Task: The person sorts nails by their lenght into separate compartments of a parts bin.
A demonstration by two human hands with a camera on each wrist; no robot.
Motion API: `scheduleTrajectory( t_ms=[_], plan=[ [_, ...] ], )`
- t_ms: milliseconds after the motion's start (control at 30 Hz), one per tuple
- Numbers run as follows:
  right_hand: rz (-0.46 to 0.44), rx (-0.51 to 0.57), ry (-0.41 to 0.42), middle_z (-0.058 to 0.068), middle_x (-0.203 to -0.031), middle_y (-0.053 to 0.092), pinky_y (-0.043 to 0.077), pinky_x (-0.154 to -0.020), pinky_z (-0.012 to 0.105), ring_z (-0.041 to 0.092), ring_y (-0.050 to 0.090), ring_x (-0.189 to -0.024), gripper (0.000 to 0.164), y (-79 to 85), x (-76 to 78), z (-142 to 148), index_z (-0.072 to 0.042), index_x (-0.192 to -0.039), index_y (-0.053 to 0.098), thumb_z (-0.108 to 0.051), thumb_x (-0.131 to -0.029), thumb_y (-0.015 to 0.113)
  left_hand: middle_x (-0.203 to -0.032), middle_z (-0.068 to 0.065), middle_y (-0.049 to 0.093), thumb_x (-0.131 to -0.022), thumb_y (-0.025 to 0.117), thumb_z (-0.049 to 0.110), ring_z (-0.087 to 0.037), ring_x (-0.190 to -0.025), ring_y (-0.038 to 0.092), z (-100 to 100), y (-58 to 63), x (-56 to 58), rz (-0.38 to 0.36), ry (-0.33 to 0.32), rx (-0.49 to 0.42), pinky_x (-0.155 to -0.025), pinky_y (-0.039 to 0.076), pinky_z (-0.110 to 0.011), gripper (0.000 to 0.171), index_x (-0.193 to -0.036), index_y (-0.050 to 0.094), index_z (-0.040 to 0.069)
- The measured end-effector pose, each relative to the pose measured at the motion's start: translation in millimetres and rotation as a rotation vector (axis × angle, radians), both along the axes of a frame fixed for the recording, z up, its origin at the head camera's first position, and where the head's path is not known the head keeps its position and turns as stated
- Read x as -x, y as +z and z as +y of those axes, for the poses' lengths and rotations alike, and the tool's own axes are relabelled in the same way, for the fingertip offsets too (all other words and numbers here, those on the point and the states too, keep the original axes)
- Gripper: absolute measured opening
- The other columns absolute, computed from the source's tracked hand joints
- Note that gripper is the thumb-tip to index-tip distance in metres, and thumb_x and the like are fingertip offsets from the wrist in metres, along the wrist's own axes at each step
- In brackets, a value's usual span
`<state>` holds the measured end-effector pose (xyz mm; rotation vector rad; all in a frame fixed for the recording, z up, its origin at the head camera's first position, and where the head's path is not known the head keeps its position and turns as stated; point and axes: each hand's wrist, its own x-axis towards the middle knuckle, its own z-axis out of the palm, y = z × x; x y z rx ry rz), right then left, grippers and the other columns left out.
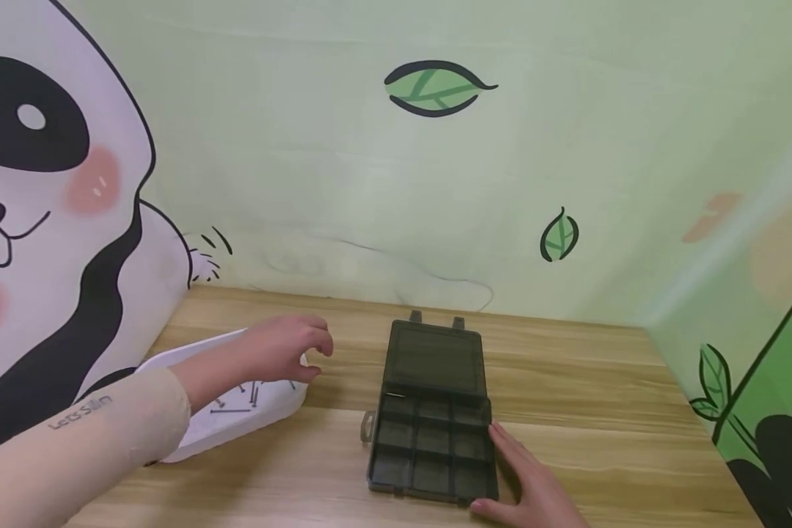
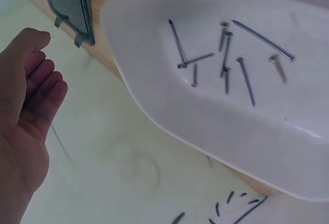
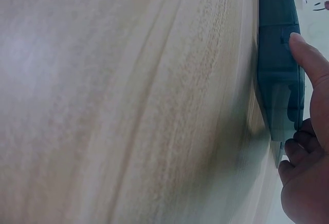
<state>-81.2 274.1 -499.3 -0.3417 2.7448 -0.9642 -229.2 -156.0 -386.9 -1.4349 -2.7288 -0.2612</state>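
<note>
My left hand (image 1: 289, 346) hovers by the right end of a white tray (image 1: 273, 416), fingers loosely bent and thumb apart, with nothing visible between them. Several nails and screws lie scattered in the tray; one long nail (image 2: 263, 40) shows clearly in the left wrist view. Right of the tray stands a dark translucent compartment box (image 1: 433, 438), its lid (image 1: 435, 358) folded back toward the wall. A small metal piece (image 1: 396, 395) lies in its back left compartment. My right hand (image 1: 534, 485) holds the box's front right corner, thumb at the front and fingers along the side.
A wooden tabletop (image 1: 587, 389) carries both containers. Behind it rises a pale green wall (image 1: 290, 132) with leaf drawings and a large panda at the left. A latch (image 1: 367, 427) sticks out from the box's left side.
</note>
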Motion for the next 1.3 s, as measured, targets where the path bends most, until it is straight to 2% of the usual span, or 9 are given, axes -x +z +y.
scheduleTrajectory(
  t_ms=[233,467,633,800,1033,1100,1300],
  plan=[
    [-0.021,0.001,-0.014,0.018,-0.171,0.033,0.036,-0.115,0.07,0.048,0.036,-0.153,0.115,-1.5,0.7,0,-0.008,-0.167,0.034,-0.062,-0.08,0.086,-0.094,0.004,0.068,-0.08,0.086,0.009,-0.018,-0.09,0.07,-34,3.2,-6.0,-0.046,0.072,-0.017,-0.082,0.06,-0.038,0.022,-0.1,0.078,0.011],
    [-0.004,0.001,-0.003,0.019,-0.171,0.034,0.037,-0.115,0.07,0.049,0.036,-0.153,0.114,0.0,0.5,1,-0.008,-0.167,0.034,-0.06,-0.08,0.087,-0.093,0.005,0.068,-0.079,0.088,0.01,-0.017,-0.088,0.068,-65,-0.4,-10.6,-0.032,0.091,-0.011,-0.08,0.059,-0.038,0.021,-0.097,0.077,0.013],
    [-0.017,0.002,-0.018,0.017,-0.171,0.034,0.038,-0.114,0.07,0.047,0.037,-0.153,0.114,2.5,-0.5,0,-0.01,-0.167,0.035,-0.061,-0.079,0.087,-0.094,0.006,0.068,-0.078,0.09,0.012,-0.016,-0.087,0.068,-84,-1.9,-15.9,-0.02,0.141,0.004,-0.079,0.059,-0.038,0.023,-0.098,0.078,0.014],
    [0.001,0.008,-0.003,0.019,-0.17,0.035,0.037,-0.114,0.071,0.049,0.037,-0.152,0.114,0.7,-0.6,0,-0.008,-0.166,0.035,-0.06,-0.079,0.088,-0.094,0.008,0.069,-0.076,0.091,0.013,-0.014,-0.086,0.067,-102,-10.2,-19.3,-0.018,0.181,0.009,-0.076,0.059,-0.037,0.025,-0.097,0.078,0.015],
    [0.019,0.025,0.014,0.021,-0.17,0.034,0.036,-0.113,0.073,0.051,0.037,-0.151,0.113,-0.8,-1.5,3,-0.006,-0.166,0.035,-0.057,-0.08,0.088,-0.091,0.008,0.069,-0.073,0.093,0.015,-0.013,-0.082,0.066,-118,-26.5,-21.0,0.003,0.163,0.003,-0.074,0.058,-0.037,0.027,-0.094,0.077,0.015],
    [0.012,0.023,0.009,0.02,-0.17,0.034,0.036,-0.113,0.074,0.051,0.037,-0.151,0.113,-0.8,-1.4,3,-0.007,-0.166,0.035,-0.058,-0.08,0.088,-0.091,0.008,0.069,-0.073,0.094,0.015,-0.014,-0.082,0.068,-121,-30.8,-22.0,-0.006,0.164,0.007,-0.074,0.059,-0.038,0.027,-0.094,0.077,0.015],
    [0.006,0.015,0.006,0.019,-0.171,0.033,0.036,-0.113,0.074,0.05,0.037,-0.151,0.113,-2.1,-0.5,3,-0.007,-0.166,0.035,-0.06,-0.08,0.087,-0.093,0.008,0.07,-0.073,0.094,0.016,-0.015,-0.083,0.069,-130,-42.3,-25.9,-0.051,0.22,0.038,-0.074,0.059,-0.038,0.028,-0.096,0.079,0.014]
  ],
)
